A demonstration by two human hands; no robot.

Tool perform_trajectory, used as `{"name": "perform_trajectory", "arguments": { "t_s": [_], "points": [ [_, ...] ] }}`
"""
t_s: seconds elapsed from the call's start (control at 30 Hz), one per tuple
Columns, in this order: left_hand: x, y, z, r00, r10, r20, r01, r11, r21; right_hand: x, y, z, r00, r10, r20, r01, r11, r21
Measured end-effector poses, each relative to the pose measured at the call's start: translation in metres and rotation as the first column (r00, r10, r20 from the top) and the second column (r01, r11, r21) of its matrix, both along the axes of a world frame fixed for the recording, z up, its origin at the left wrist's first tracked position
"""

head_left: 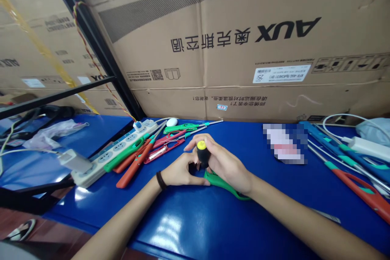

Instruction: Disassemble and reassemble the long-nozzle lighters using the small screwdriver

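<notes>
My right hand [228,164] is wrapped around a screwdriver with a black handle and yellow end cap [202,154], held upright. Its tip is hidden behind my fingers. Below that hand a green long-necked lighter [227,185] lies on the blue table, its front part covered by my hands. Curled around the front end of this lighter is my left hand [179,170], the thumb stretched along the table and touching the green body. A dark part shows between the two hands, too small to make out.
Green, orange and red lighters [134,164] lie at the left beside a white power strip [105,156]. More lighters, one orange [356,183], lie at the right near a white cable. A blurred-out item [284,144] rests right of centre. A large cardboard box [219,69] stands behind.
</notes>
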State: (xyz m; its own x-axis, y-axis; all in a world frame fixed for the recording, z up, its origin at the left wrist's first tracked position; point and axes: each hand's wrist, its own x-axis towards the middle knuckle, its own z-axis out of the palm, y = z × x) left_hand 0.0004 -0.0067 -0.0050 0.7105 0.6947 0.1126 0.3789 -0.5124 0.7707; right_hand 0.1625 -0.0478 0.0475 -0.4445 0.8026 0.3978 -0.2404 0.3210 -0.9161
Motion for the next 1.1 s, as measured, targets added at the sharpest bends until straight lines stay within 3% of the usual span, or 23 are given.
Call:
{"name": "perform_trajectory", "arguments": {
  "t_s": [0.1,0.23,0.3,0.5,0.7,0.83,0.93,1.1],
  "points": [
    [0.0011,-0.0011,0.0026,0.999,0.005,0.048,-0.005,1.0,-0.001,-0.0014,0.0007,0.001,1.0,-0.015,0.006,0.015,0.999,0.04],
    [0.0022,-0.0008,0.0048,0.999,0.0,0.034,0.0,1.0,0.006,-0.0042,-0.001,-0.0013,0.993,0.046,-0.111,-0.055,0.995,-0.08],
    [0.0013,-0.0001,0.0026,1.0,-0.001,0.027,0.001,1.0,0.002,-0.0036,-0.0021,-0.0024,0.994,0.066,-0.089,-0.074,0.993,-0.091],
    [-0.0002,-0.0005,0.0003,0.999,0.013,0.044,-0.013,1.0,-0.005,-0.0029,-0.0026,0.002,0.997,0.057,0.044,-0.059,0.997,0.057],
    [-0.0002,-0.0009,0.0008,0.997,-0.031,0.064,0.034,0.998,-0.047,-0.0036,-0.0036,-0.0019,0.996,0.074,-0.048,-0.076,0.996,-0.038],
    [-0.0013,-0.001,-0.0012,0.998,0.033,0.053,-0.032,0.999,-0.018,-0.0009,-0.0033,-0.0003,0.998,0.06,0.037,-0.061,0.998,0.017],
    [0.0001,-0.0005,0.0011,0.997,0.005,0.076,-0.005,1.0,-0.002,-0.0032,-0.0025,0.0018,0.997,0.014,0.074,-0.02,0.996,0.081],
    [0.0016,0.0003,0.0025,0.996,-0.041,0.08,0.041,0.999,-0.002,-0.0059,-0.0029,-0.002,0.998,0.022,-0.059,-0.026,0.998,-0.065]
  ]
}}
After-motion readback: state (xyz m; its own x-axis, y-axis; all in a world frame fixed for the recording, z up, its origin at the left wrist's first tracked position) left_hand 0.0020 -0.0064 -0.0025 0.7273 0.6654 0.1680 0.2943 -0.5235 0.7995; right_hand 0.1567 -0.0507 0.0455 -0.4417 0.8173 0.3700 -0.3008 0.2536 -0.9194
